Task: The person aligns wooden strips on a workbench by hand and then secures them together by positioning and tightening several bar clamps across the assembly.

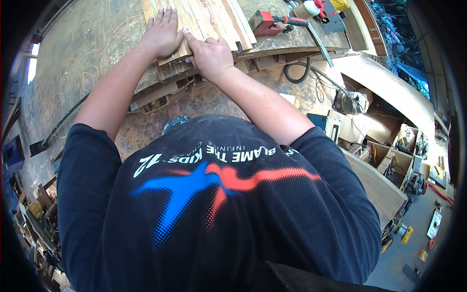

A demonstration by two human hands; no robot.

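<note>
Several pale wooden strips (211, 22) lie side by side on the worn workbench (92, 44), their near ends close to its front edge. My left hand (164, 36) rests flat on the left-hand strips, its fingers stretched out. Beside it, my right hand (212, 56) is at the strips' near ends. Its index finger points along one strip and its thumb is at the end, with the other fingers curled; the contact underneath is partly hidden.
A red clamp (266, 23) with a black-and-red handle stands right of the strips. Behind it are a white bottle (307, 9) and a metal bar (321, 46). A hose (296, 73) hangs off the bench. Wooden boxes with tools (389, 160) stand at the right.
</note>
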